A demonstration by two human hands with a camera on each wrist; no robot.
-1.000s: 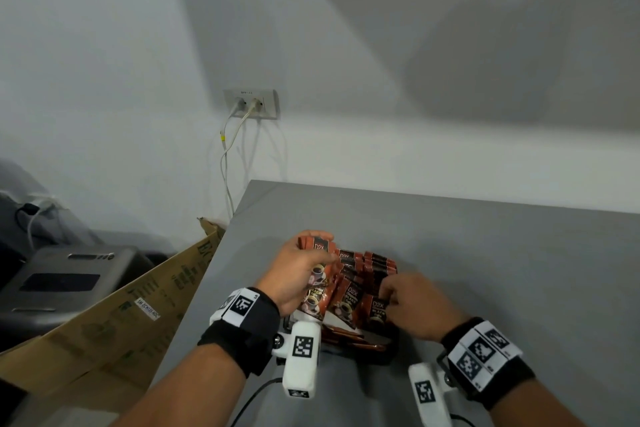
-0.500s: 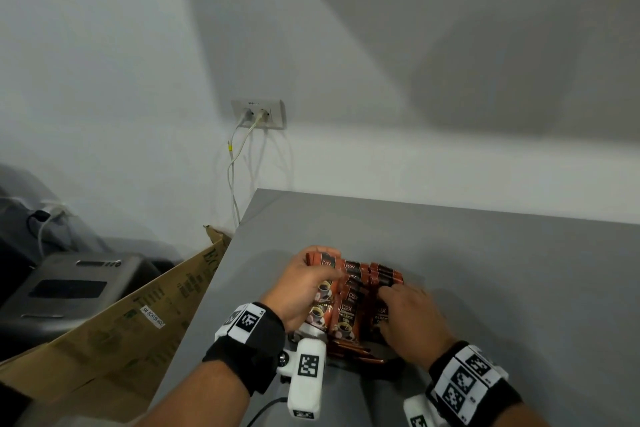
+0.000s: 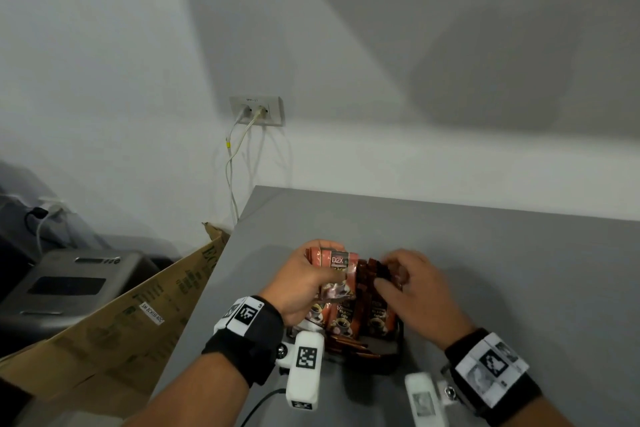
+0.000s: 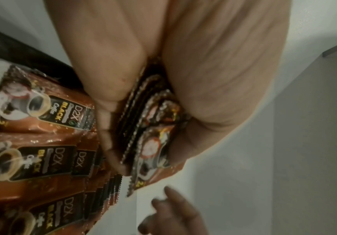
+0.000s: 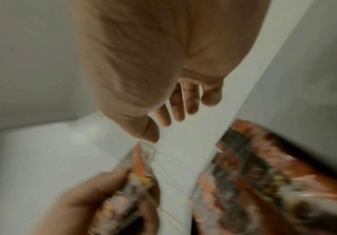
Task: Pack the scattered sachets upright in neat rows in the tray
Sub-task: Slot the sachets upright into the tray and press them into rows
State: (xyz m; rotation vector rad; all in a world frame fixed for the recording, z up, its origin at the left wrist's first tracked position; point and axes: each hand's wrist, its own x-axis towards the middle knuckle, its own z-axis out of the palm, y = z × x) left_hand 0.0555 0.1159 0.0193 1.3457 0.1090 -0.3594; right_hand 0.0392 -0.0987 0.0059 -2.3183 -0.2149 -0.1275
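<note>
Sachets (image 3: pixel 349 317) stand packed in a dark tray (image 3: pixel 393 348) on the grey table (image 3: pixel 502 270), well out from the wall socket (image 3: pixel 257 111). Left hand (image 3: pixel 301 282) grips a bunch of sachets (image 3: pixel 334 270); right hand (image 3: pixel 420 291) hovers beside it, fingers loose, holding nothing. Cardboard box (image 3: pixel 114 326) left of the table.

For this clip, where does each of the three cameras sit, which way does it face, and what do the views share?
Head: worn on the head, looking forward and down at the grey table and wall; both forearms, left hand and right hand show.
Left wrist: looks along the left hand, whose grip holds a bundle of coffee sachets; packed sachets and the tray lie beside.
Right wrist: looks along the right hand, fingers spread, blurred.
Shared: every view shows the held bundle and the packed sachets.
</note>
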